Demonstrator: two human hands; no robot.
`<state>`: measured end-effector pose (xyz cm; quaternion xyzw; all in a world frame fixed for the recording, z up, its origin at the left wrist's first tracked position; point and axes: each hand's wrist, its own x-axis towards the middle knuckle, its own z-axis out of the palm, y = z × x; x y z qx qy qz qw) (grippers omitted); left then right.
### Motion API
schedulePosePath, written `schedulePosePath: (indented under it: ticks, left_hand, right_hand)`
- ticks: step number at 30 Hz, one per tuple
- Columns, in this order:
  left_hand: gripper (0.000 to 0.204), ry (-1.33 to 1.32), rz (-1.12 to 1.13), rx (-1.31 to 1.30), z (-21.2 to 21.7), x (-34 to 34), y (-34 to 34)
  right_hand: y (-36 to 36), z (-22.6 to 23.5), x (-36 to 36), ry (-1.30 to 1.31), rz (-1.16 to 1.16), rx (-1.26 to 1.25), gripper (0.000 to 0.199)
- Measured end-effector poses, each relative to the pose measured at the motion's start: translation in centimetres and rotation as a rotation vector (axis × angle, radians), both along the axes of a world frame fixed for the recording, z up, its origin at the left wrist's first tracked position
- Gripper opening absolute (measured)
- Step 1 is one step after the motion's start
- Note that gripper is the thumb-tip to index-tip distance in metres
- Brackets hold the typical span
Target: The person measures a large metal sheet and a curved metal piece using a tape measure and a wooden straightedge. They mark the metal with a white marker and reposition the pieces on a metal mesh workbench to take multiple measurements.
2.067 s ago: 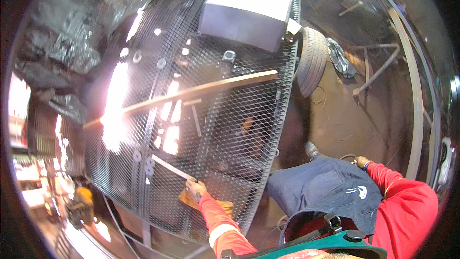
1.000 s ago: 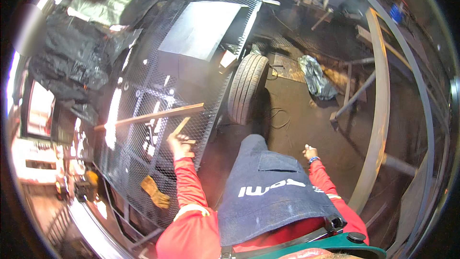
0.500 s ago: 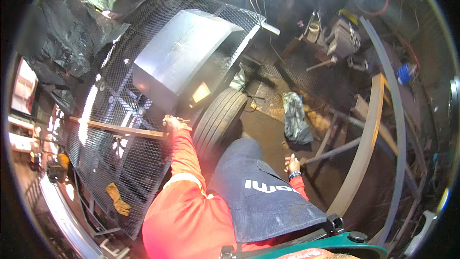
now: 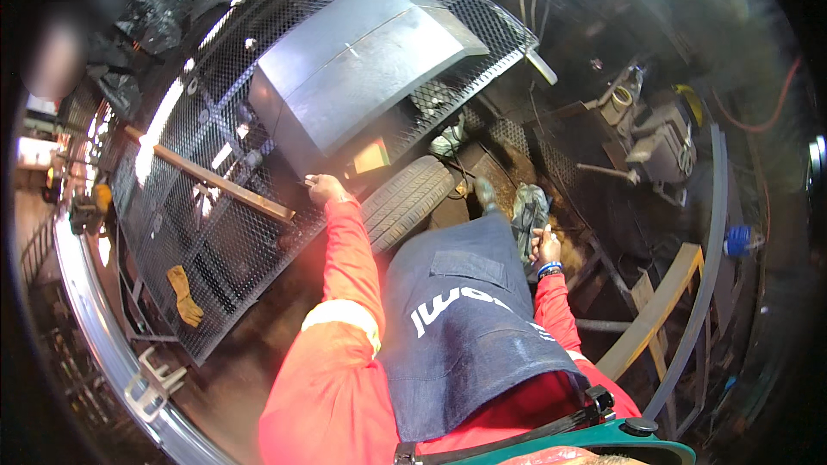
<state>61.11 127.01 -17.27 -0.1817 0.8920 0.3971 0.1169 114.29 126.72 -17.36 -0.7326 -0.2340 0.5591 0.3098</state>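
Left hand (image 4: 325, 189) half-curled near smooth, angular metal box (image 4: 345, 69) — right hand (image 4: 545, 248) loosely curled — any hold unclear.

The box (image 4: 345, 60) is smooth, softly gleaming sheet metal; the mesh deck (image 4: 164, 232) is rough, glinting metal. The tyre (image 4: 409, 202) is matt, grooved rubber, the bag (image 4: 527, 207) crinkled, glossy plastic. The apron (image 4: 482, 336) looks like matt woven cloth, the glove (image 4: 183, 297) like dull leather.

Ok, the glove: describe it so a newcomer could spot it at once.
Start at the large black mesh platform carrying the grey metal box. Past the long brown bar, near the platform's lower end in the picture, lies the glove. Limp and yellowish-tan, it stands out from the straight bar and the grey box.
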Motion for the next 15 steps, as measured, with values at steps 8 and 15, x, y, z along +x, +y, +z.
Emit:
schedulePosePath:
  ticks: [8,15]
  left_hand:
    - [0.028,-0.398,0.282,0.964,-2.8,-4.2,-3.4]
    - [0.023,0.084,0.458,1.173,-18.3,-6.6,-6.3]
  right_hand:
    - [18.3,5.3,-10.8,0.236,0.298,0.014,0.044]
    - [33.0,-0.8,-29.1,0.534,0.407,-0.212,0.053]
